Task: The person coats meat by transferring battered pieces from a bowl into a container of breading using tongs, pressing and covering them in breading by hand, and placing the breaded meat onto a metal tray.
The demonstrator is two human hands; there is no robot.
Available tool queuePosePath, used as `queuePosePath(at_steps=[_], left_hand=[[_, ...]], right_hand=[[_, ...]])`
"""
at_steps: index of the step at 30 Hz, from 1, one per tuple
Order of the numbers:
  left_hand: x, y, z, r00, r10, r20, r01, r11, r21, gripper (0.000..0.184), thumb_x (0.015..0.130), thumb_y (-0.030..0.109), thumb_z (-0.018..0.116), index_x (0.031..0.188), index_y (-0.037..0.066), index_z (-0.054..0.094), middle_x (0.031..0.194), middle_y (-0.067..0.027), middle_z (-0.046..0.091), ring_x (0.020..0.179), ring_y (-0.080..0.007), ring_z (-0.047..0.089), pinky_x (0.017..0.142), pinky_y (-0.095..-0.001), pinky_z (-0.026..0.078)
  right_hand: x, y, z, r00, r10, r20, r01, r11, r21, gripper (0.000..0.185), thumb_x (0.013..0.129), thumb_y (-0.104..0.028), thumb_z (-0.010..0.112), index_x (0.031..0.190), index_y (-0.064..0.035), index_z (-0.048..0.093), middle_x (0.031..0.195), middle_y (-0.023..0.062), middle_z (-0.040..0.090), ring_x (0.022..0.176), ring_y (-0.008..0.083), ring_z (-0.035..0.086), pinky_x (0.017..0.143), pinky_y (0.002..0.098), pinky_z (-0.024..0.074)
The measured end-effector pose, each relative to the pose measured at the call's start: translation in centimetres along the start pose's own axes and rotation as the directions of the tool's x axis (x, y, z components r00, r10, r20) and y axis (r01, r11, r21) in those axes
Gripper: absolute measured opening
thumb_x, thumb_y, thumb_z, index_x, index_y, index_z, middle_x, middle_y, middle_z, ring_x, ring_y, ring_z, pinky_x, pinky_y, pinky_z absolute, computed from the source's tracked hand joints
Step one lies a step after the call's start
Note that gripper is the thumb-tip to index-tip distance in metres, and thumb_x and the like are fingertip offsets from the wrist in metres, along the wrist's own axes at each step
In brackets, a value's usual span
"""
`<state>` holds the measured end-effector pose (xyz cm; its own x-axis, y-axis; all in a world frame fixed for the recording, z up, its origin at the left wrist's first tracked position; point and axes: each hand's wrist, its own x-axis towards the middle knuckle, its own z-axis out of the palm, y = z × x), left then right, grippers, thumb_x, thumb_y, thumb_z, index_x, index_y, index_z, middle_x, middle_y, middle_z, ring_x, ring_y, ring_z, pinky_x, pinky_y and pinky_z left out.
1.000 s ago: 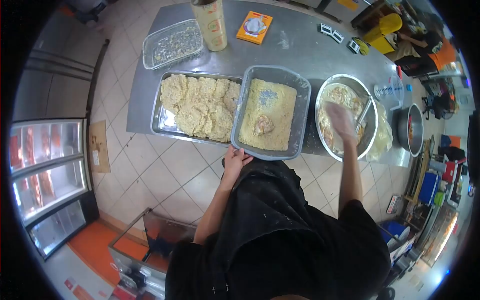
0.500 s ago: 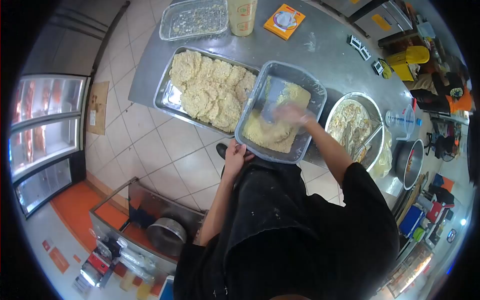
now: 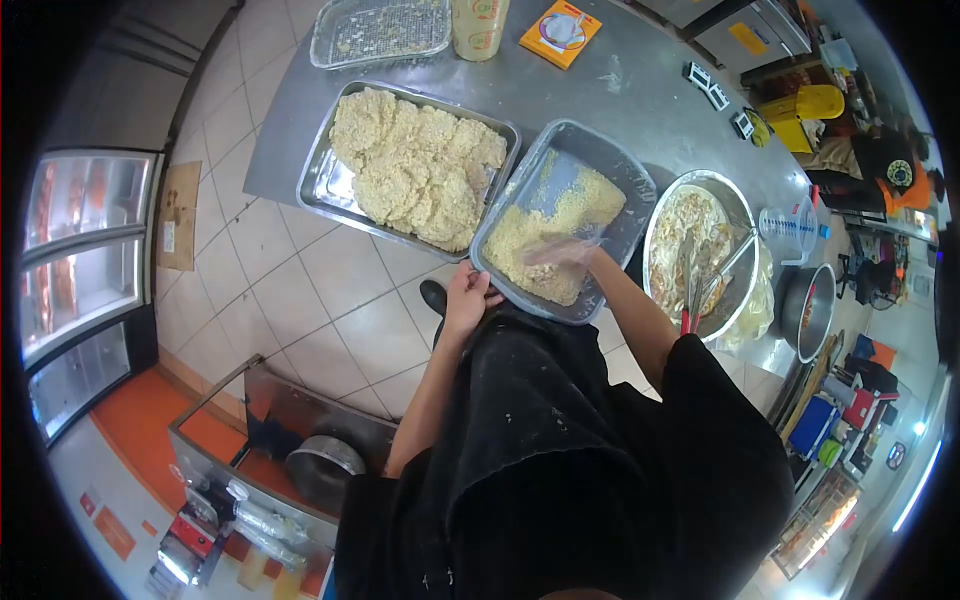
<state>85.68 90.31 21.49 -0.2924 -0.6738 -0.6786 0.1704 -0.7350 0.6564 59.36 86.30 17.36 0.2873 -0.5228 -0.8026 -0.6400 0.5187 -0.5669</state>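
Note:
A grey plastic tub [image 3: 628,240] stands tilted at the table's near edge with yellowish breadcrumbs [image 3: 590,195] inside. My left hand [image 3: 468,300] grips the tub's near left corner, fingers closed on the rim. Inside the tub, my right hand [image 3: 568,256] is low over the crumbs at the near side; motion blurs its fingers, and whether it holds anything is unclear. Left of the tub, a metal tray [image 3: 312,190] bears a heap of crumb-coated pieces [image 3: 415,165]. On the right, a metal bowl [image 3: 752,215] holds a pale wet mixture with a whisk and red-handled tongs [image 3: 690,285].
Across the metal table [image 3: 640,110] are a clear plastic container [image 3: 380,35], a printed cup [image 3: 478,30], an orange box [image 3: 560,33] and small timers [image 3: 706,86]. A measuring jug [image 3: 790,235] and another metal bowl [image 3: 815,315] stand at right. A person [image 3: 890,175] is at far right.
My right hand has moved toward the near side of the tub, and the crumbs now lie spread more evenly. My left hand keeps its grip on the rim. The view has shifted slightly.

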Motion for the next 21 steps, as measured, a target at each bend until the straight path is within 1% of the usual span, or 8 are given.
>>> queuePosePath(at_steps=[3,9,12,14,17,18,20,21], left_hand=[[-0.3,0.7,0.0,1.000,-0.013,0.004,0.013,1.000,0.006,0.025,0.096,0.008,0.040,0.121,0.007,0.040,0.106,-0.0082,0.057,0.087,-0.0176,0.061,0.075,-0.0329,0.055],[0.0,0.0,-0.6,0.999,0.006,0.045,-0.006,1.000,0.007,0.026,0.096,0.009,0.040,0.121,0.007,0.040,0.107,-0.0081,0.057,0.090,-0.0179,0.061,0.075,-0.0328,0.055],[-0.4,0.7,-0.4,0.999,0.003,0.044,-0.003,1.000,0.006,0.025,0.096,0.009,0.041,0.121,0.008,0.041,0.102,-0.0060,0.056,0.087,-0.0159,0.060,0.074,-0.0317,0.055],[-0.6,1.0,-0.2,0.999,0.002,0.043,-0.003,1.000,0.013,0.025,0.095,0.009,0.041,0.120,0.008,0.041,0.099,-0.0042,0.056,0.084,-0.0141,0.059,0.073,-0.0306,0.055],[-0.4,0.4,-0.2,1.000,-0.012,0.015,0.012,0.999,-0.034,0.024,0.095,0.009,0.042,0.119,0.008,0.043,0.095,-0.0023,0.054,0.080,-0.0119,0.057,0.071,-0.0294,0.056],[-0.4,0.6,-0.1,1.000,-0.011,0.012,0.012,0.999,-0.030,0.023,0.095,0.009,0.042,0.118,0.008,0.043,0.096,-0.0023,0.054,0.080,-0.0117,0.057,0.071,-0.0292,0.056],[-0.6,0.8,0.1,1.000,-0.018,0.006,0.018,1.000,-0.021,0.022,0.095,0.009,0.042,0.117,0.009,0.044,0.096,-0.0023,0.054,0.080,-0.0112,0.056,0.071,-0.0288,0.055],[-0.5,0.7,0.1,1.000,-0.015,0.013,0.015,0.999,-0.028,0.022,0.095,0.009,0.042,0.117,0.009,0.044,0.097,-0.0023,0.054,0.080,-0.0111,0.056,0.071,-0.0289,0.055]], right_hand=[[-1.0,-2.6,-1.6,0.977,-0.181,0.113,0.195,0.973,-0.126,0.062,0.078,-0.048,0.064,0.126,-0.0112,0.054,0.126,0.0112,0.054,0.116,0.0205,0.048,0.102,0.0320,0.0326],[-7.0,-6.9,-5.8,0.929,-0.078,-0.363,0.120,0.988,0.093,0.053,0.081,-0.037,0.059,0.124,-0.0070,0.055,0.107,0.0132,0.063,0.097,0.0230,0.058,0.087,0.0323,0.0430],[-7.1,-6.7,-5.3,0.797,-0.164,-0.581,0.201,0.980,0.000,0.047,0.080,-0.028,0.057,0.120,-0.0039,0.057,0.092,0.0104,0.065,0.078,0.0201,0.060,0.072,0.0309,0.0464],[-5.0,-2.0,-4.0,0.818,0.092,-0.568,-0.069,0.996,0.063,0.048,0.083,-0.035,0.058,0.117,-0.0015,0.058,0.094,0.0109,0.064,0.080,0.0188,0.059,0.071,0.0318,0.0478],[-1.4,5.7,1.6,0.878,0.238,-0.414,-0.062,0.917,0.395,0.049,0.086,-0.041,0.057,0.113,-0.0003,0.059,0.098,0.0122,0.062,0.084,0.0202,0.059,0.074,0.0350,0.0482],[-2.9,2.4,3.6,0.854,0.260,-0.450,-0.054,0.906,0.420,0.042,0.087,-0.038,0.058,0.108,-0.0020,0.062,0.098,0.0103,0.063,0.081,0.0188,0.058,0.070,0.0346,0.0478],[-1.4,-2.3,6.9,0.867,0.363,-0.340,-0.031,0.721,0.692,0.040,0.087,-0.037,0.058,0.108,-0.0039,0.063,0.098,0.0088,0.064,0.082,0.0186,0.058,0.072,0.0338,0.0472],[0.7,-2.1,7.8,0.901,0.394,-0.182,-0.034,0.481,0.876,0.043,0.087,-0.039,0.057,0.112,-0.0041,0.061,0.099,0.0094,0.064,0.085,0.0197,0.059,0.077,0.0334,0.0471]])
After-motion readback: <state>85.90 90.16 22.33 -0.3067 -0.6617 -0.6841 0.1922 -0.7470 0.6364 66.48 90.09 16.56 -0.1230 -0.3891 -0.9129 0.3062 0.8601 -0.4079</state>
